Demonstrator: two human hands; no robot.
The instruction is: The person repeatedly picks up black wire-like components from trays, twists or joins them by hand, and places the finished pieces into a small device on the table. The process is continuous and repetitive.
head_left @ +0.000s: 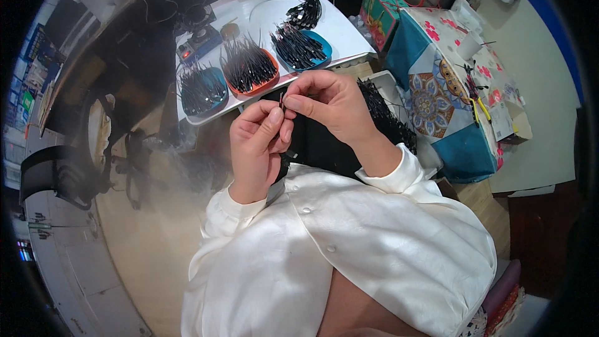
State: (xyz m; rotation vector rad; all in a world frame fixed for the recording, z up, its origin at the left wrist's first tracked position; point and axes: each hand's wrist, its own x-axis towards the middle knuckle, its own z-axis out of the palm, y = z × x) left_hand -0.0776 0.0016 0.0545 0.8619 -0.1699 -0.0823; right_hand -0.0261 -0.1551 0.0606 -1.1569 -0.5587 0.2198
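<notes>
I pinch one thin black wire (282,105) between both hands (259,143) (331,103), three full trays (249,68) waiting on the desk (349,31)

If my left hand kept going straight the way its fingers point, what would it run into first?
Most likely the right hand: the left hand points up toward it, both pinching a small thin black piece. Beyond lies the round orange tray of black strips, though depth is unclear.
</notes>
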